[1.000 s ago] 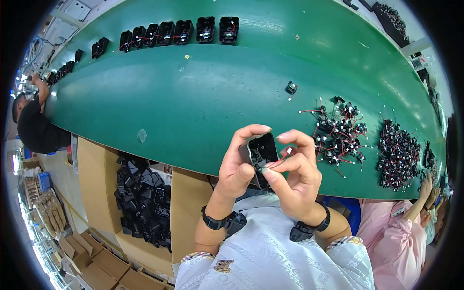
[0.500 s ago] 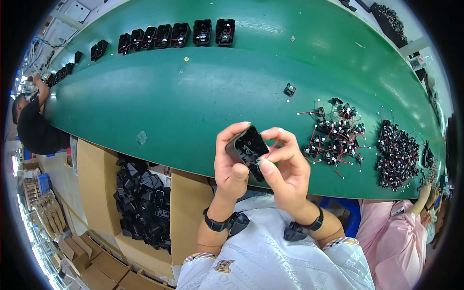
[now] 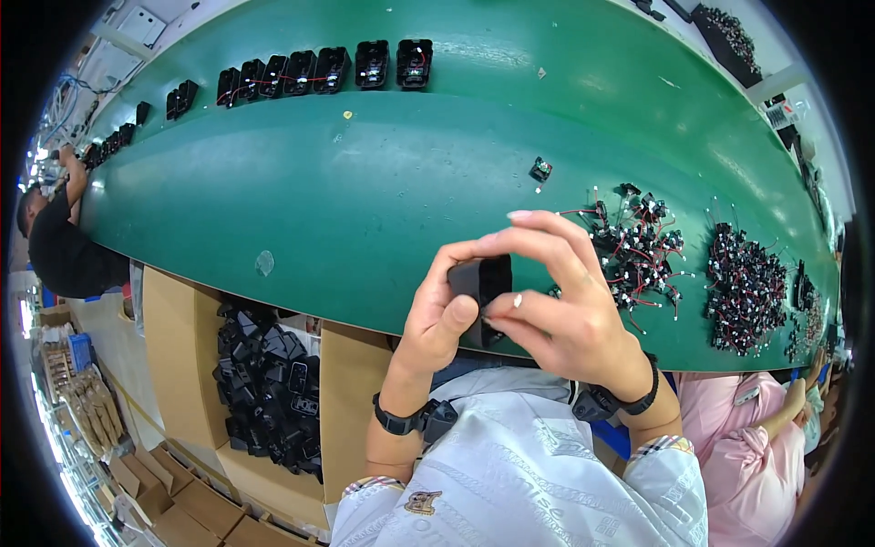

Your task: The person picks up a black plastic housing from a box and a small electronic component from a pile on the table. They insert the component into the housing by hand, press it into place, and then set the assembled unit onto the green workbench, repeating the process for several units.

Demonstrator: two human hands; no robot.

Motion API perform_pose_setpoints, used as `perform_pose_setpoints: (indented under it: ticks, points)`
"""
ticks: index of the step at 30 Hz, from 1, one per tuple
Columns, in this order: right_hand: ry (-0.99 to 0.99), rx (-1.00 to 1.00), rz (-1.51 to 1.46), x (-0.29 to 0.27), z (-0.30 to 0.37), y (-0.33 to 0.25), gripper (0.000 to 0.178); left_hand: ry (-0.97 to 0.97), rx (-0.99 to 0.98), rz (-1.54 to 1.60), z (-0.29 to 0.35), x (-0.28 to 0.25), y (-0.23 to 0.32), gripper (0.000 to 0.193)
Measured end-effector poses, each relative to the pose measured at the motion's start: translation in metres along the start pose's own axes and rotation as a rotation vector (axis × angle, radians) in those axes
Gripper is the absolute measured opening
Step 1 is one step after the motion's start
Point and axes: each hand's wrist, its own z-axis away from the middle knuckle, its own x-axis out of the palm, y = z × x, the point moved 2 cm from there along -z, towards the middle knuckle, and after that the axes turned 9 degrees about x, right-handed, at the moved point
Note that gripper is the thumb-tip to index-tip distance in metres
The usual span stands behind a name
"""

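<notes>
My left hand (image 3: 436, 314) is closed round a black plastic housing (image 3: 467, 284), held tilted above the table's near edge with its hollow side turned toward my right hand. My right hand (image 3: 570, 296) reaches over the housing from the right. Its lower fingers are pinched together at the opening, while the upper fingers arch over the top. A small white piece (image 3: 518, 300), which looks like a wire connector, shows against those fingers. What the pinch holds is hidden, as is most of the housing's inside.
Black housings (image 3: 372, 64) with red wires stand in a row along the far side of the green table (image 3: 301, 182). Wired modules (image 3: 643, 242) and a denser heap (image 3: 747, 292) lie right. A carton (image 3: 182, 356) of black parts stands below left. People sit at both sides.
My right hand has moved up and right, its upper fingers now lifted over the housing. The housing has turned more upright in my left hand. The red wire at my right fingers no longer shows.
</notes>
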Motion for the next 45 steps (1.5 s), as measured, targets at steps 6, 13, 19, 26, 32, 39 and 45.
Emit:
perform_pose_setpoints:
  ticks: [6,13,19,26,32,39,45]
  points:
    - [-0.177,0.143,-0.155,0.000,-0.001,0.003,0.029,0.056,-0.104,0.102,0.005,-0.012,-0.009,0.075]
    - [-0.256,0.055,-0.104,0.001,0.001,0.006,0.044,0.025,-0.118,0.301,0.005,-0.007,-0.012,0.067]
    - [-0.298,-0.031,-0.018,-0.007,-0.026,0.004,0.039,0.030,-0.103,0.088,0.000,-0.005,0.012,0.073]
    - [-0.192,0.039,0.198,-0.004,-0.135,0.099,0.040,0.551,0.263,-0.618,0.075,-0.117,0.117,0.022]
    - [-0.262,0.215,0.389,0.044,-0.183,0.175,0.041,0.609,-0.308,-1.339,0.174,-0.267,0.078,0.031]
    - [-0.170,0.088,0.371,0.021,-0.156,0.171,0.038,-0.106,-0.371,-1.610,0.193,-0.310,-0.013,0.083]
    - [-0.495,0.341,0.418,-0.039,-0.095,0.147,0.042,-0.266,-0.763,-1.773,0.174,-0.353,-0.054,0.069]
